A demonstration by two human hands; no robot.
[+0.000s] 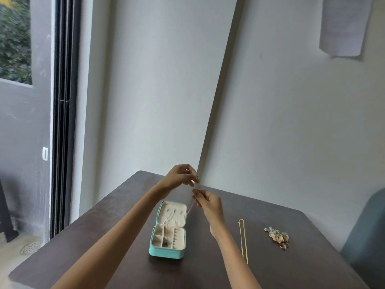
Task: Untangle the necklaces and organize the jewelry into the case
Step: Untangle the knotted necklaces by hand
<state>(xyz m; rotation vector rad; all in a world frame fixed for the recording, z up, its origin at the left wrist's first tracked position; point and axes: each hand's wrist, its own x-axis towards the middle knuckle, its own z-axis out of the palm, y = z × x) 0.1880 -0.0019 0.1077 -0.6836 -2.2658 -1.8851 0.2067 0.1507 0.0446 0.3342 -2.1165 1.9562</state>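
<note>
A teal jewelry case point(168, 253) lies open on the dark table, cream compartments toward me and its lid flat behind. Above the lid, my left hand point(180, 176) and my right hand point(208, 203) are raised and each pinches a thin pinkish necklace chain point(190, 209). The chain hangs down from my fingers into the case. A gold chain necklace point(243, 238) lies stretched out straight on the table right of my right forearm. Farther right sits a small heap of mixed jewelry point(278, 236).
The dark wooden table point(104, 236) meets a white wall at its far edge. A teal chair back point(364, 232) stands at the right. A dark sliding door frame point(62, 122) is at the left.
</note>
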